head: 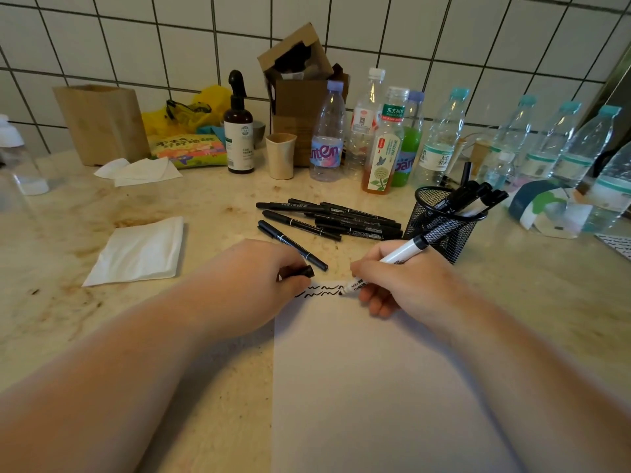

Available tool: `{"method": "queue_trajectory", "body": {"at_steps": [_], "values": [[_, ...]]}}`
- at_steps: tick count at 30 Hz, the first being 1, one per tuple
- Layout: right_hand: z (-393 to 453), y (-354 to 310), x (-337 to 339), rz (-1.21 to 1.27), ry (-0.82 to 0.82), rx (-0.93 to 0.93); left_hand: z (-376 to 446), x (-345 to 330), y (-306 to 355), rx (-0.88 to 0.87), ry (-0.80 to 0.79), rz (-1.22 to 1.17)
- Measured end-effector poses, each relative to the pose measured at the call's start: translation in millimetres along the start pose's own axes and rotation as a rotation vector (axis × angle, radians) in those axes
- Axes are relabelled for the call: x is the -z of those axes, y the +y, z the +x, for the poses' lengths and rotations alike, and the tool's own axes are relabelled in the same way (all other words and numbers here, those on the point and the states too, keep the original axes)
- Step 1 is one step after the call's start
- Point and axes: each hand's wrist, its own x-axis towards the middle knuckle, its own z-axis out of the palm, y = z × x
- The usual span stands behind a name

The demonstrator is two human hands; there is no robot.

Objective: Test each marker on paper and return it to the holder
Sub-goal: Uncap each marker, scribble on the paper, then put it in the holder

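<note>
The big white paper (368, 387) lies flat on the counter (68, 319). The right hand (406, 285) grips a white marker (386, 264), tip on the paper's top edge by two wavy lines. The left hand (259, 278) pinches a black cap (300, 271). The mesh holder (444, 223) stands just behind, beside loose black markers (334, 218).

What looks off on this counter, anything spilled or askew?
Brown stains mark the counter left of the folded tissue. The cardboard box at the wall stands torn open, flaps askew. Black markers lie in a loose pile beside the mesh holder.
</note>
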Motion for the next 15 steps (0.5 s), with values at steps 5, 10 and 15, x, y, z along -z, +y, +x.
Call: {"method": "queue_trajectory", "body": {"at_steps": [5, 10, 15], "values": [[1.0, 0.2, -0.1, -0.022, 0.031, -0.009, 0.0, 0.4, -0.1, -0.005, -0.012, 0.017], [2.0, 0.6, 2.2, -0.036, 0.049, -0.027, 0.3, 0.6, 0.4, 0.008, -0.02, 0.018], [3.3, 2.3, 5.8, -0.039, 0.082, -0.054, 0.1, 0.8, 1.2, 0.011, -0.025, 0.019]]}}
